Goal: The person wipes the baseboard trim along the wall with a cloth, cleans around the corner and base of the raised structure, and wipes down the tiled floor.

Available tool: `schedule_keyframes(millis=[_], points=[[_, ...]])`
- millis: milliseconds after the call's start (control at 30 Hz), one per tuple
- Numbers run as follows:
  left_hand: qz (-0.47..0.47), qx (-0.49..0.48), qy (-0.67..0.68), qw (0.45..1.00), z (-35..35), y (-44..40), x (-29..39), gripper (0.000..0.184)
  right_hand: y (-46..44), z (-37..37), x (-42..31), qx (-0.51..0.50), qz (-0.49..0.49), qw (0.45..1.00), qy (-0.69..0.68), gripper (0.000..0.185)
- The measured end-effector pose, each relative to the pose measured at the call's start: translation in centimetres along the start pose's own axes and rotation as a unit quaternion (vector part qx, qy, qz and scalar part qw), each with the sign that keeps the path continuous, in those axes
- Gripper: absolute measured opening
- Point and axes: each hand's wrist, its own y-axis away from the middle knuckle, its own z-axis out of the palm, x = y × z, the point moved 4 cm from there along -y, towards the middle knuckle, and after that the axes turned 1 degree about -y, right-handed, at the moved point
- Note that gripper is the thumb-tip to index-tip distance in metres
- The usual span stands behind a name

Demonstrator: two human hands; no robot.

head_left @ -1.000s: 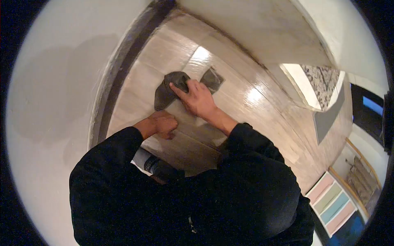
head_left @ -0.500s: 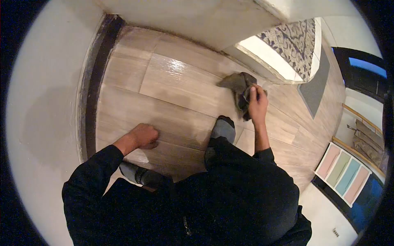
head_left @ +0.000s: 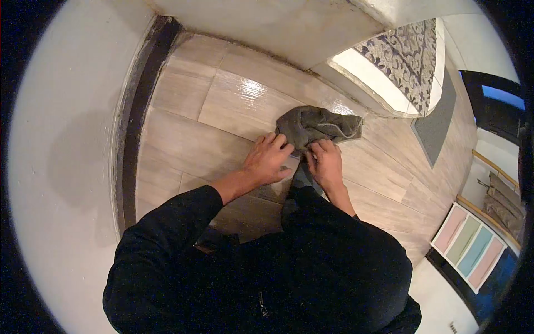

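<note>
A crumpled dark grey-brown cloth (head_left: 320,123) is in front of me, just above the wood-look floor or on it; I cannot tell which. My left hand (head_left: 270,158) has its fingers curled at the cloth's lower left edge, gripping it. Beside it, my right hand (head_left: 326,165) pinches the near edge with thumb and fingers. Below the hands is my grey-socked foot (head_left: 301,179), partly covered by them and by my dark trouser leg.
Wet-looking shine marks the floor tiles (head_left: 245,97). A dark door-frame strip (head_left: 136,122) and pale wall (head_left: 61,145) stand at left. Right of me are a patterned rug (head_left: 409,55), a grey mat (head_left: 436,128) and a pastel-drawer unit (head_left: 470,245).
My left hand has moved right and forward from near the floor to the cloth. My right hand has shifted left and toward me, and the cloth is now more spread sideways.
</note>
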Motion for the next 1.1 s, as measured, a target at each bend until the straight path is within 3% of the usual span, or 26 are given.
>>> schedule_keyframes(millis=[67, 167, 233, 333, 400, 500, 533, 633, 733, 767, 867, 900, 967, 1033, 1100], points=[[-0.005, 0.069, 0.019, 0.997, -0.6, 0.1, 0.8, 0.047, -0.6, -2.0, -1.4, 0.031, -0.012, 0.991, -0.128, 0.017], [0.002, 0.165, 0.086, 0.982, -2.3, -0.8, 1.4, 0.044, -1.8, -5.1, -3.4, -0.013, 0.023, 0.956, -0.291, 0.015], [0.029, 0.207, 0.124, 0.97, -4.6, -1.6, 2.0, 0.04, -2.5, -6.5, -3.1, 0.009, 0.065, 0.929, -0.365, 0.015], [0.01, 0.088, 0.286, 0.954, -8.6, -3.0, 3.2, 0.027, -4.2, -9.1, -2.7, 0.076, 0.126, 0.878, -0.456, 0.013], [-0.041, 0.053, 0.42, 0.905, -10.7, -3.5, 3.1, 0.023, -5.7, -11.3, -2.9, 0.096, 0.164, 0.814, -0.548, 0.017], [-0.084, 0.064, 0.515, 0.851, -14.6, -4.0, 2.2, 0.021, -7.3, -15.2, -4.1, 0.071, -0.027, 0.925, -0.372, 0.028], [-0.094, 0.077, 0.53, 0.839, -16.0, -3.9, 1.8, 0.021, -7.4, -15.8, -4.0, 0.075, 0.01, 0.921, -0.382, 0.03], [-0.105, 0.055, 0.491, 0.863, -19.5, -3.1, 1.0, 0.024, -7.4, -16.9, -4.4, 0.1, 0.098, 0.886, -0.442, 0.04], [-0.103, -0.074, 0.419, 0.899, -22.4, -1.9, 1.5, 0.027, -6.6, -17.6, -5.4, 0.081, 0.088, 0.917, -0.381, 0.046], [-0.098, -0.106, 0.433, 0.89, -23.1, -1.5, 2.0, 0.028, -6.3, -17.6, -5.5, 0.087, 0.071, 0.93, -0.351, 0.048], [-0.13, -0.166, 0.29, 0.933, -26.3, -0.2, 2.7, 0.027, -6.0, -19.2, -7.5, 0.158, -0.042, 0.981, -0.101, 0.046], [-0.051, -0.169, 0.224, 0.958, -27.8, 0.2, 3.0, 0.025, -6.1, -19.4, -7.5, 0.144, -0.031, 0.984, -0.1, 0.037], [0.103, -0.166, 0.083, 0.977, -30.8, 1.4, 3.4, 0.022, -5.5, -19.6, -7.0, 0.053, -0.043, 0.992, -0.105, 0.031], [0.09, -0.19, 0.065, 0.976, -33.2, 3.1, 4.2, 0.019, -4.8, -20.1, -8.3, -0.051, -0.065, 0.985, -0.153, 0.018], [0.059, -0.227, 0.052, 0.971, -35.2, 4.9, 5.3, 0.02, -4.1, -21.7, -10.0, -0.2, -0.115, 0.942, -0.243, 0.015]])
